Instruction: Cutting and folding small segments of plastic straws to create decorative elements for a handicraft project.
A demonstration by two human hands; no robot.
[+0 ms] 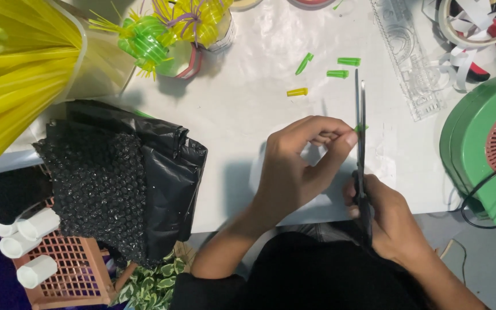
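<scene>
Two bare hands work over the white table (248,69). The left hand (297,163) has its fingers curled in, thumb and forefinger pinched on a small green straw piece (361,127) whose tip just shows beside the blades. The right hand (383,215) is wrapped around the handles of a pair of scissors (360,123), which point straight away from the person; the blades stand almost together, only a thin gap between them, with the green piece right against them.

Farther up the table lie four cut straw bits (327,73), three green and one yellow, well apart from the hands. A clear ruler (409,63) lies to the right of them, and a round green device (477,143) with a red grille and a black cord sits at the right edge. On the left a black plastic bag (167,172) and black bubble wrap (101,189) hang over the table edge, above an orange crate (73,270) with white tubes (27,244). Yellow straws (12,74) fill a container at top left, beside a green and yellow straw ornament (156,34)
</scene>
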